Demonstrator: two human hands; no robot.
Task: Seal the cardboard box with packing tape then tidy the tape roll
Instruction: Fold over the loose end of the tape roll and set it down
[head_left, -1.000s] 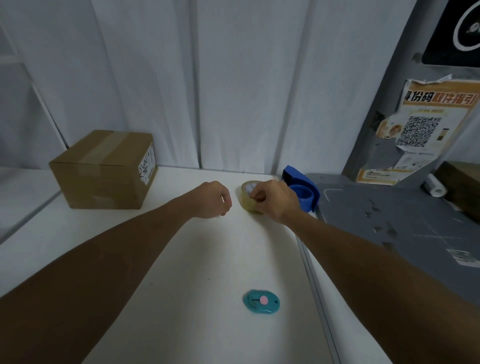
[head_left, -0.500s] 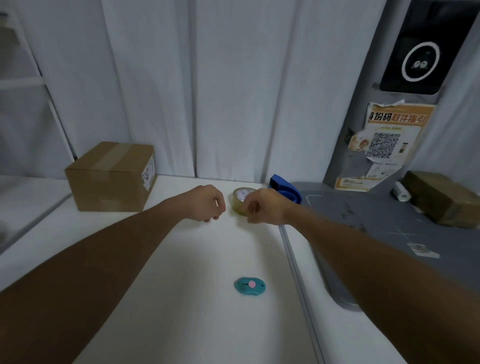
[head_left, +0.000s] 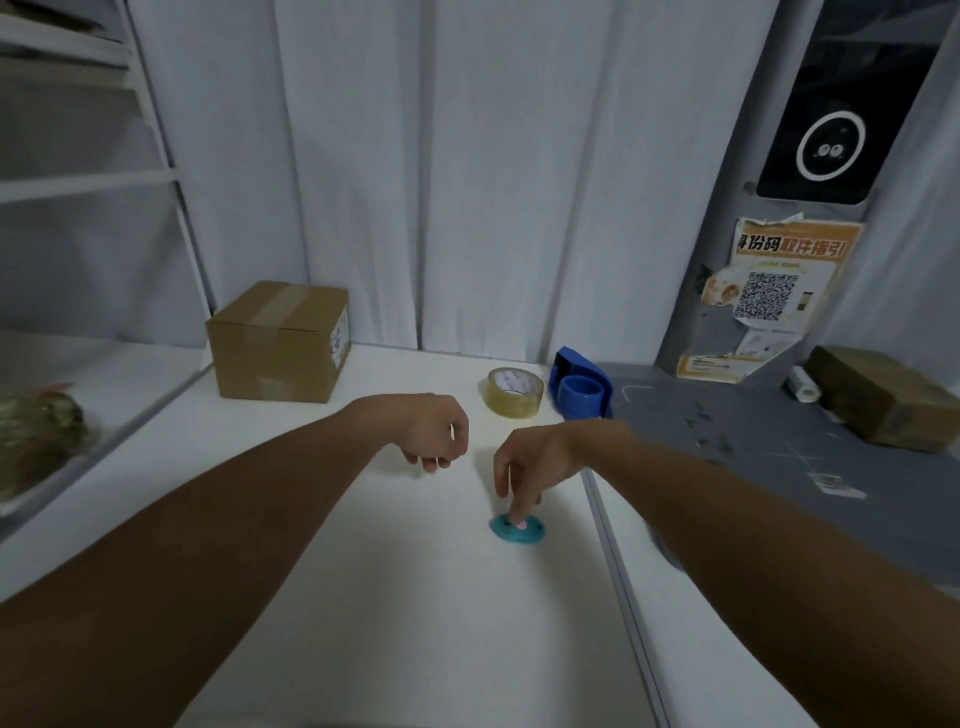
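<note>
A brown cardboard box (head_left: 280, 343) stands at the back left of the white table (head_left: 363, 597), with tape along its top seam. The clear tape roll (head_left: 514, 392) lies flat near the back wall, touched by neither hand. My right hand (head_left: 530, 462) hangs over a small teal cutter (head_left: 517, 529) with a pink button, fingertips touching its top; the hand does not grip it. My left hand (head_left: 431, 428) hovers beside it with fingers loosely curled and nothing in it.
A blue tape dispenser (head_left: 579, 387) sits just right of the roll. A grey cutting mat (head_left: 769, 441) covers the right side, with another brown box (head_left: 883, 397) and a small white roll (head_left: 800, 384). Shelving stands at left.
My right hand has let go of the tape roll and pulled back toward me, down onto the teal cutter. The left hand drew back slightly. The roll stays by the dispenser.
</note>
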